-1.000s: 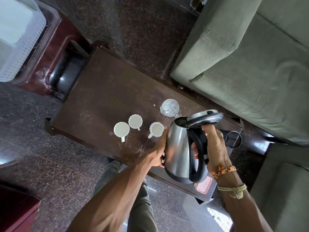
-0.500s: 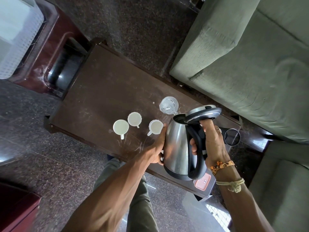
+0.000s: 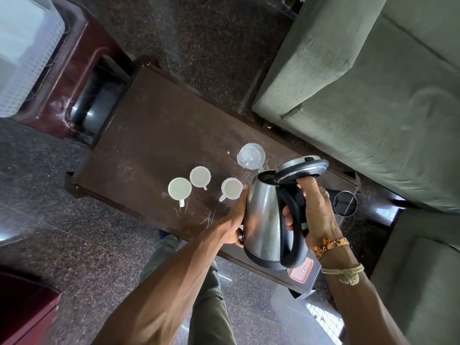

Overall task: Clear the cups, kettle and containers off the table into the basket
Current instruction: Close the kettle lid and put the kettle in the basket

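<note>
Steel kettle (image 3: 263,220), lid tipped open, sits at the near edge of the surface (image 3: 154,135). The right hand (image 3: 317,212) is wrapped round its black handle and the left hand (image 3: 232,224) lies flat against its body. Beyond stand three white cups (image 3: 200,176) and a clear container (image 3: 250,158). Clearing the kettle seems to be the step in hand. Next, I judge, it must be carried level to the far white basket (image 3: 27,70).
</note>
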### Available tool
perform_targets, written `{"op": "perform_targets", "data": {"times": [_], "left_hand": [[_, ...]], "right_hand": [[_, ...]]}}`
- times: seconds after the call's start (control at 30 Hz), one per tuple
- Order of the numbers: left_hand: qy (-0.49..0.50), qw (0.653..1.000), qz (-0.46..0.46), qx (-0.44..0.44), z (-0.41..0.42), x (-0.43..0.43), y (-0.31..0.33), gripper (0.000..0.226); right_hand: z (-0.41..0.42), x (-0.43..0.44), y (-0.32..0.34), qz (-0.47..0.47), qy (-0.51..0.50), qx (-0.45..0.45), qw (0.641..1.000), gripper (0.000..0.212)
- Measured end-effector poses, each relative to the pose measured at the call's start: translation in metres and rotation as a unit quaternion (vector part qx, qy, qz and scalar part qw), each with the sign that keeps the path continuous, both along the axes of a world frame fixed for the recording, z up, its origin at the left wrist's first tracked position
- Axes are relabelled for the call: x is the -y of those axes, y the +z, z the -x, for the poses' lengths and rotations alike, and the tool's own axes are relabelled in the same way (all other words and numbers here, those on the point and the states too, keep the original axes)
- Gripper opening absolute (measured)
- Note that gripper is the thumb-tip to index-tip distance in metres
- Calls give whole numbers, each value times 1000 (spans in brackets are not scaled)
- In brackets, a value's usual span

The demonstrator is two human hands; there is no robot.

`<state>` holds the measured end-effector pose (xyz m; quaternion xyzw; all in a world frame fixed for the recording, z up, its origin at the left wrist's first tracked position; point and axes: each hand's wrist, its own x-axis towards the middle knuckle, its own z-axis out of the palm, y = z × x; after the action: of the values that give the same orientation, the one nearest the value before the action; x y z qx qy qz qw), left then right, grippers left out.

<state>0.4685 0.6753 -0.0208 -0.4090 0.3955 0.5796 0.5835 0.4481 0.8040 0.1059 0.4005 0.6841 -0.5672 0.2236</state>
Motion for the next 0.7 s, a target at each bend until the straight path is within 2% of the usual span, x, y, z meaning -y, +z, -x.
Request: {"op": "perform_targets", "data": {"times": [0.1,0.3,0.5,0.7], "left_hand": [[-30,999,27,19,1,0,0,114],[-22,999,36,24,0,-1,1,122],[-24,999,38,21,0,0,-2,113],[-23,999,37,24,0,1,-3,115]], "right_hand": [[0,-1,1,2,-2,-2,1000,85],[0,-1,0,-1,0,-2,1000,84],[0,-1,-1,2,-2,3,1000,85],[0,-2,-3,3,2,2,1000,87]]}}
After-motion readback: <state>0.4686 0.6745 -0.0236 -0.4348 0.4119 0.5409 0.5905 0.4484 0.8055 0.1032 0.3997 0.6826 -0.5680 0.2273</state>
